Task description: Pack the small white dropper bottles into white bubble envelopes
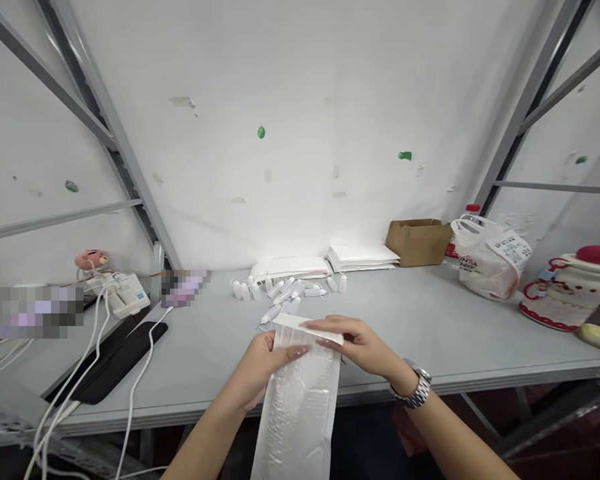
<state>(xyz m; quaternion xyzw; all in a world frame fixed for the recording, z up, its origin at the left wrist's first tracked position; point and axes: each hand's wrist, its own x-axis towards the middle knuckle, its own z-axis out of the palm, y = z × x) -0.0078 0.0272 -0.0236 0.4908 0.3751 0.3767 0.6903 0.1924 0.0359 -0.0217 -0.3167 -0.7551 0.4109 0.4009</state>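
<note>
A long white padded envelope (300, 413) hangs over the front edge of the grey table, its top end resting between my hands. My left hand (265, 367) grips its left side, thumb lying across the front. My right hand (355, 340) pinches the folded flap at the envelope's upper right; a metal watch is on that wrist. Just beyond the envelope lie several small white plastic bottles (283, 291) with loops, some upright and some on their sides. Behind them are two stacks of white envelopes, one at the centre (293, 267) and one to its right (363, 255).
An open cardboard box (419, 243), a plastic bag (490, 267) and a red-lidded jug (570, 293) stand at the right of the table (410, 333). White cables (96, 333), a black pouch (123, 363) and a phone (184, 288) lie at the left.
</note>
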